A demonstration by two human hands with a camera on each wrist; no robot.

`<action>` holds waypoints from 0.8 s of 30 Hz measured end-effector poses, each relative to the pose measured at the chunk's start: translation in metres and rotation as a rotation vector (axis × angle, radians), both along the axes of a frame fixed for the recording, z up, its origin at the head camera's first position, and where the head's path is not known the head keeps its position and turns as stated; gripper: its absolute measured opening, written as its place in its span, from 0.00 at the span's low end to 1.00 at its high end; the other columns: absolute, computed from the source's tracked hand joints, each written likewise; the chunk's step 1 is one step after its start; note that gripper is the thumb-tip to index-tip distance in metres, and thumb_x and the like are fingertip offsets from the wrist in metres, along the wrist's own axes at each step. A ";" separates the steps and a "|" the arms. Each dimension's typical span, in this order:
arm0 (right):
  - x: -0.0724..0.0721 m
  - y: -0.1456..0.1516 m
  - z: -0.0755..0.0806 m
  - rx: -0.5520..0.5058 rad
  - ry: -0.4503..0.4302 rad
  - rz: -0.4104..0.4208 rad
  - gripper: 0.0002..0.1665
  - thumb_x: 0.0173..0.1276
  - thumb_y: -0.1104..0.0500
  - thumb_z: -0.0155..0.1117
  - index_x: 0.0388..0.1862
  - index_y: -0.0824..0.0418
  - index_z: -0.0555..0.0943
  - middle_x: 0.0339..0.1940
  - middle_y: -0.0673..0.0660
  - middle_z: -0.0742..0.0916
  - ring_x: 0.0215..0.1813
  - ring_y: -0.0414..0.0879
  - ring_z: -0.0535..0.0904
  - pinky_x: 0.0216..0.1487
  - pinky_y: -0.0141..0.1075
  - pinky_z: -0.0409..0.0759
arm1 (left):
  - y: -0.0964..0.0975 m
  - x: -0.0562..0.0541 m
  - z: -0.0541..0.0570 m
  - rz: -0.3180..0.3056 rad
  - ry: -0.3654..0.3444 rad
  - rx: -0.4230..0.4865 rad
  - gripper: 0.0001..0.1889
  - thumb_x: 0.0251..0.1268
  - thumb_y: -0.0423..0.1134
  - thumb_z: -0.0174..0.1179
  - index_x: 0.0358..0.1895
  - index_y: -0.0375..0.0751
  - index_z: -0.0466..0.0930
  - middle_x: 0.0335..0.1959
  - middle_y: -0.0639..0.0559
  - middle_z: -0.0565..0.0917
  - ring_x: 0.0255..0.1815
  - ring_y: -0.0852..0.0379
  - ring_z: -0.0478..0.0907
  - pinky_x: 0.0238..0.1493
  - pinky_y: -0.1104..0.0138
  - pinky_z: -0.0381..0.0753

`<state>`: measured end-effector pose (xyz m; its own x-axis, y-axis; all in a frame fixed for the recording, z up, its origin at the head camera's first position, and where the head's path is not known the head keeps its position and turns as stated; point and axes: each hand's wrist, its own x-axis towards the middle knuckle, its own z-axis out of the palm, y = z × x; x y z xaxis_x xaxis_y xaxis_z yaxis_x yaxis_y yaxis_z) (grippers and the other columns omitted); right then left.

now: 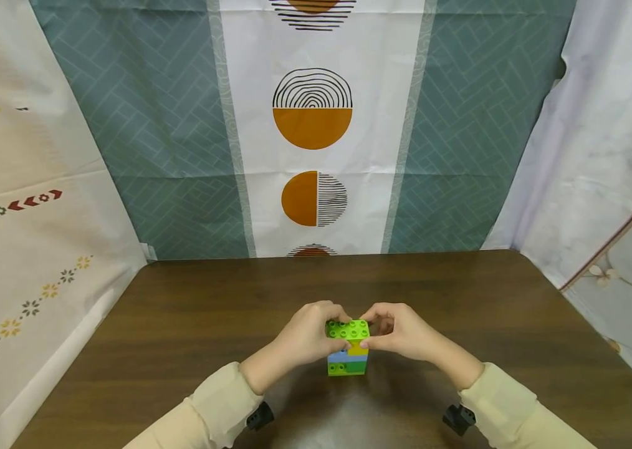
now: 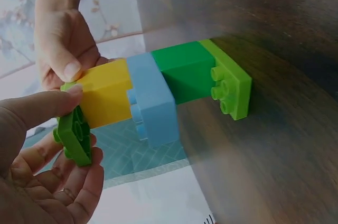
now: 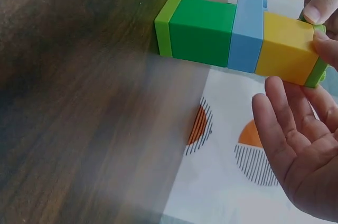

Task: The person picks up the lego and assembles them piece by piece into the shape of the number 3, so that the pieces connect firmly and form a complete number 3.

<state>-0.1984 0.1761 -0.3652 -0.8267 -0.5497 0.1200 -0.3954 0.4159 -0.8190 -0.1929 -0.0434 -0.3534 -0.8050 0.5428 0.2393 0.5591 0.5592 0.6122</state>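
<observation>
A short tower of toy building bricks stands on the table, held at its top by both hands. Its lowest piece is a thin lime-green brick point(image 2: 241, 94). Above that come a dark green brick point(image 3: 203, 33), a light blue brick point(image 2: 153, 97) jutting to one side and a yellow brick point(image 3: 285, 47). A thin lime-green top brick point(image 1: 348, 329) caps the yellow one, overhanging it. My left hand point(image 1: 307, 333) pinches the overhanging end between thumb and fingers. From the other side, my right hand point(image 1: 397, 330) grips the top brick's opposite end, its thumb at the seam with the yellow brick.
The brown wooden table point(image 1: 226, 293) surrounds the tower. A patterned cloth point(image 1: 176, 125) hangs behind its far edge, with pale cloths at the left and right sides. A small black device point(image 1: 260, 416) sits at each wrist, by the cream sleeves point(image 1: 220, 399).
</observation>
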 end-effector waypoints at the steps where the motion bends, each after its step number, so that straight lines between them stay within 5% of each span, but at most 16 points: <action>1: 0.000 0.000 0.000 -0.003 0.002 -0.001 0.17 0.56 0.60 0.73 0.43 0.65 0.81 0.37 0.58 0.85 0.30 0.41 0.80 0.32 0.31 0.80 | 0.000 0.000 0.000 -0.004 0.004 -0.002 0.15 0.46 0.34 0.74 0.40 0.37 0.85 0.35 0.50 0.82 0.31 0.61 0.75 0.31 0.75 0.75; 9: 0.004 -0.001 -0.004 0.000 0.062 -0.013 0.17 0.58 0.59 0.72 0.44 0.63 0.80 0.37 0.56 0.85 0.36 0.41 0.82 0.41 0.33 0.82 | -0.002 0.002 -0.003 -0.031 0.080 -0.034 0.16 0.49 0.35 0.73 0.43 0.38 0.84 0.35 0.51 0.82 0.32 0.63 0.73 0.31 0.75 0.74; 14: 0.006 0.000 -0.012 -0.024 0.087 -0.034 0.18 0.60 0.58 0.70 0.47 0.63 0.79 0.39 0.56 0.85 0.39 0.44 0.81 0.42 0.35 0.82 | -0.004 0.002 -0.004 -0.042 0.062 -0.032 0.18 0.51 0.38 0.72 0.47 0.39 0.81 0.41 0.51 0.83 0.36 0.62 0.75 0.36 0.74 0.76; 19: 0.008 0.003 -0.019 -0.047 0.113 -0.077 0.26 0.60 0.56 0.70 0.55 0.63 0.75 0.46 0.58 0.84 0.46 0.55 0.79 0.46 0.43 0.81 | -0.010 0.004 -0.003 -0.020 0.032 0.019 0.25 0.50 0.40 0.73 0.53 0.40 0.78 0.48 0.50 0.81 0.47 0.55 0.77 0.47 0.63 0.79; 24: 0.008 0.008 -0.025 -0.087 0.113 -0.080 0.28 0.59 0.58 0.71 0.56 0.64 0.74 0.49 0.61 0.84 0.47 0.56 0.79 0.46 0.40 0.80 | -0.019 0.007 -0.005 0.013 0.004 0.092 0.27 0.49 0.41 0.73 0.54 0.42 0.76 0.49 0.52 0.79 0.51 0.52 0.76 0.52 0.55 0.77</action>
